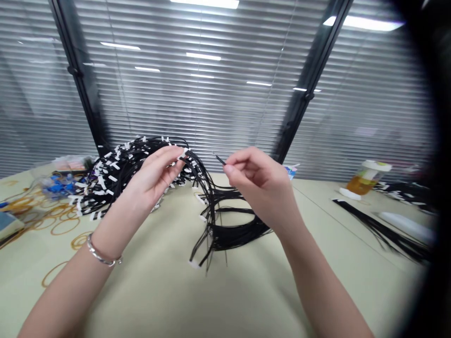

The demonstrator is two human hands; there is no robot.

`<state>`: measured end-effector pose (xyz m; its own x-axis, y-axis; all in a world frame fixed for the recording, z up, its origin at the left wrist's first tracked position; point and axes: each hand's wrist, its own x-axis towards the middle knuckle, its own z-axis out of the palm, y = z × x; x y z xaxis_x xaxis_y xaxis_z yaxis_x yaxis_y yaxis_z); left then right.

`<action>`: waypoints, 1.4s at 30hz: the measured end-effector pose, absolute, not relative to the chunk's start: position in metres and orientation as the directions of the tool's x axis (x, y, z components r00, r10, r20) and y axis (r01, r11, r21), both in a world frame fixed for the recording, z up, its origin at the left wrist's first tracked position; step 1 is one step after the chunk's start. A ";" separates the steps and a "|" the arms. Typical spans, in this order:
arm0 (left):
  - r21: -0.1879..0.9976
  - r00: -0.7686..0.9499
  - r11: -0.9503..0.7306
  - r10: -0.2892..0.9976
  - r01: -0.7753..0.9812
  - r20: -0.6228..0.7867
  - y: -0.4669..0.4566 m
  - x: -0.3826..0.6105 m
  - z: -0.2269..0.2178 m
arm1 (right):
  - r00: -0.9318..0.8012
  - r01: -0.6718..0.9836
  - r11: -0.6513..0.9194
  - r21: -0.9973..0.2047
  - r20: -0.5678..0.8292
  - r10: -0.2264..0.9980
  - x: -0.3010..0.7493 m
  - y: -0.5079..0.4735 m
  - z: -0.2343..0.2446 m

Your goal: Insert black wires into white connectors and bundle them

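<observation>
My left hand [160, 171] pinches a small white connector [183, 153] at the end of a bundle of thin black wires [202, 169]. From there the wires arch over and drop to a coil of black cable [239, 234] on the table. To the right, my right hand [259, 180] is closed in a pinch on a thin black wire end [220, 160], whose fine tip points up and left toward the connector but stays apart from it. More white connectors [194, 264] hang or lie at other wire ends below.
A big heap of black cables with white ends [116, 173] lies behind my left hand. Yellow rubber bands [65, 225] and blue pieces [59, 185] are at left. At right stand a cup of amber liquid [362, 180] and loose black cables [373, 225]. Window blinds [197, 103] rise behind.
</observation>
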<state>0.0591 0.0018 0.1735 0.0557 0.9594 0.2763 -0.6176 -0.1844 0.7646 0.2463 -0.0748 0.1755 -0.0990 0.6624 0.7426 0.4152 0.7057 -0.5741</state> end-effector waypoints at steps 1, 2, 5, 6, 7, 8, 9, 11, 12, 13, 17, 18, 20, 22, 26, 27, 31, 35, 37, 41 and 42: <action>0.787 0.075 -0.194 0.954 -0.586 0.291 -0.003 0.062 0.172 | -0.103 0.407 0.718 -0.564 0.753 0.650 0.242 -0.082 0.176; 0.811 0.105 -0.198 0.947 -0.551 0.302 -0.007 0.065 0.172 | -0.120 0.412 0.721 -0.557 0.752 0.649 0.238 -0.088 0.176; 0.855 0.200 -0.188 0.927 -0.484 0.317 -0.022 0.071 0.170 | -0.153 0.484 0.698 -0.527 0.735 0.661 0.230 -0.097 0.173; 0.859 0.221 -0.188 0.920 -0.477 0.324 -0.026 0.072 0.170 | -0.149 0.514 0.686 -0.514 0.735 0.662 0.230 -0.097 0.172; 0.859 0.237 -0.188 0.913 -0.477 0.332 -0.030 0.072 0.171 | -0.139 0.540 0.674 -0.504 0.737 0.662 0.229 -0.097 0.171; 0.854 0.251 -0.188 0.905 -0.485 0.342 -0.033 0.073 0.171 | -0.129 0.559 0.665 -0.496 0.739 0.661 0.230 -0.096 0.171; 0.849 0.263 -0.186 0.899 -0.495 0.350 -0.035 0.073 0.171 | -0.122 0.571 0.657 -0.491 0.741 0.660 0.230 -0.095 0.170; 0.837 0.279 -0.177 0.890 -0.517 0.360 -0.037 0.072 0.172 | -0.121 0.584 0.652 -0.484 0.742 0.660 0.232 -0.095 0.170; 0.835 0.288 -0.167 0.888 -0.525 0.359 -0.038 0.071 0.172 | -0.124 0.591 0.652 -0.475 0.745 0.656 0.232 -0.096 0.171; 0.834 0.299 -0.154 0.887 -0.531 0.353 -0.039 0.071 0.172 | -0.129 0.602 0.653 -0.459 0.751 0.647 0.232 -0.098 0.171; 0.833 0.355 -0.082 0.879 -0.547 0.319 -0.040 0.070 0.173 | -0.138 0.661 0.657 -0.363 0.802 0.582 0.232 -0.106 0.174; 0.831 0.362 -0.071 0.877 -0.552 0.315 -0.040 0.070 0.173 | -0.141 0.670 0.656 -0.348 0.808 0.573 0.232 -0.107 0.175; 0.828 0.365 -0.062 0.877 -0.558 0.312 -0.041 0.070 0.172 | -0.148 0.677 0.655 -0.337 0.809 0.569 0.233 -0.109 0.176; 0.826 0.373 -0.056 0.874 -0.561 0.313 -0.042 0.070 0.173 | -0.155 0.677 0.656 -0.334 0.807 0.570 0.233 -0.110 0.177; 0.835 0.368 -0.059 0.879 -0.547 0.304 -0.050 0.071 0.177 | -0.171 0.682 0.666 -0.302 0.819 0.547 0.233 -0.115 0.179; 0.842 0.350 -0.074 0.887 -0.534 0.301 -0.053 0.071 0.179 | -0.175 0.688 0.665 -0.291 0.823 0.541 0.233 -0.116 0.179; 0.863 0.328 -0.097 0.899 -0.497 0.290 -0.062 0.072 0.183 | -0.180 0.721 0.648 -0.247 0.835 0.520 0.234 -0.120 0.180; 0.857 0.353 -0.086 0.887 -0.508 0.298 -0.060 0.071 0.182 | -0.192 0.738 0.645 -0.198 0.855 0.482 0.233 -0.122 0.181; 0.855 0.346 -0.103 0.885 -0.508 0.312 -0.059 0.070 0.181 | -0.203 0.745 0.643 -0.175 0.859 0.469 0.233 -0.123 0.181; 0.857 0.333 -0.147 0.879 -0.494 0.342 -0.061 0.069 0.181 | -0.192 0.759 0.629 -0.168 0.866 0.462 0.233 -0.125 0.181; 0.857 0.331 -0.159 0.875 -0.491 0.352 -0.061 0.069 0.181 | -0.190 0.759 0.628 -0.169 0.866 0.462 0.233 -0.125 0.180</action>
